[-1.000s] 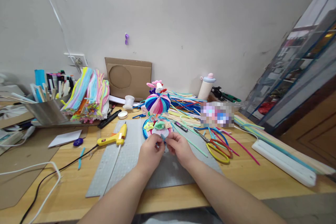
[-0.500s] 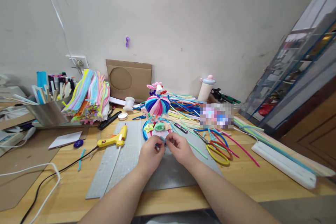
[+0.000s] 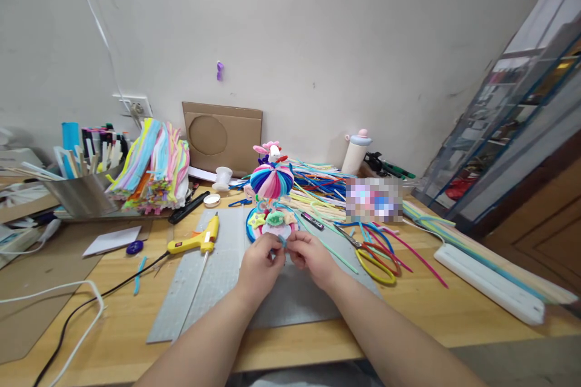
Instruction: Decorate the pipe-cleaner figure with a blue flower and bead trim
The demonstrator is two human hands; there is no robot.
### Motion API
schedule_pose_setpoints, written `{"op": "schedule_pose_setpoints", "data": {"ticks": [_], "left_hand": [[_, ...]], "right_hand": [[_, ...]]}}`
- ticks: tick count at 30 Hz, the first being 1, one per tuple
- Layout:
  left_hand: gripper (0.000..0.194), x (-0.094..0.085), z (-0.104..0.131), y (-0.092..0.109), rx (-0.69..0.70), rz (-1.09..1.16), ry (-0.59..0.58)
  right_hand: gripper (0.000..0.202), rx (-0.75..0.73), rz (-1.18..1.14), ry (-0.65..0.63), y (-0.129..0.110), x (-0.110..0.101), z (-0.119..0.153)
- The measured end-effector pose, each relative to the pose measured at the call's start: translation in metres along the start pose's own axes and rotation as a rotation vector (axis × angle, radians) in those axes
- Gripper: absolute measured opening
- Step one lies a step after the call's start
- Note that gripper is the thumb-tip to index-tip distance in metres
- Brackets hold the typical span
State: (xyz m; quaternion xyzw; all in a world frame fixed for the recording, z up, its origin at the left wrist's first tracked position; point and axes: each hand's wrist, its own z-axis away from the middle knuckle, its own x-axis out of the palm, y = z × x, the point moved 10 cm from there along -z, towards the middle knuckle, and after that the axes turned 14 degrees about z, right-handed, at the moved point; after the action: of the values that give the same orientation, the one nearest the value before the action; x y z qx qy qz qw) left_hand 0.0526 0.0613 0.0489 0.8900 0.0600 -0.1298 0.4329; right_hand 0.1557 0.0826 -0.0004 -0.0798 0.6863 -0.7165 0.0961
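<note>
Head view: a multicoloured pipe-cleaner ornament (image 3: 272, 181) stands on the bench (image 3: 118, 326), toward the far side of the grey cutting mat (image 3: 295, 302), just beyond both hands. Left hand (image 3: 259, 263) and right hand (image 3: 313, 259) both closed, fingertips pinching a small blue piece (image 3: 282, 241) between them, close against the front of the round base (image 3: 250, 231). Done, by the look of it: striped ball raised above base, yellow star (image 3: 257, 219) and green piece (image 3: 275, 217) seated. Left: the blue piece; whether it is attached, cannot tell. Well advanced, I judge. Yellow glue gun (image 3: 195, 243) and scissors (image 3: 361, 247) lie apart, unheld.
</note>
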Motion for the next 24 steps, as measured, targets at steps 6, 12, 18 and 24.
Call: {"op": "schedule_pose_setpoints", "data": {"ticks": [6, 12, 18, 24], "left_hand": [[0.011, 0.007, 0.0, 0.004, 0.022, 0.007, -0.066], [0.004, 0.008, -0.004, -0.03, -0.289, 0.233, -0.044], [0.027, 0.034, 0.001, -0.046, -0.671, 0.766, -0.174], [0.032, 0.028, 0.004, -0.039, -0.743, 0.995, -0.09]], "right_hand": [[0.02, 0.324, -0.35, -0.258, 0.03, 0.021, 0.002], [0.027, 0.229, -0.229, -0.166, 0.028, 0.004, -0.006], [0.033, -0.14, 0.14, -0.093, -0.013, -0.013, -0.005], [0.016, -0.442, 0.297, -0.018, -0.039, -0.014, 0.005]]}}
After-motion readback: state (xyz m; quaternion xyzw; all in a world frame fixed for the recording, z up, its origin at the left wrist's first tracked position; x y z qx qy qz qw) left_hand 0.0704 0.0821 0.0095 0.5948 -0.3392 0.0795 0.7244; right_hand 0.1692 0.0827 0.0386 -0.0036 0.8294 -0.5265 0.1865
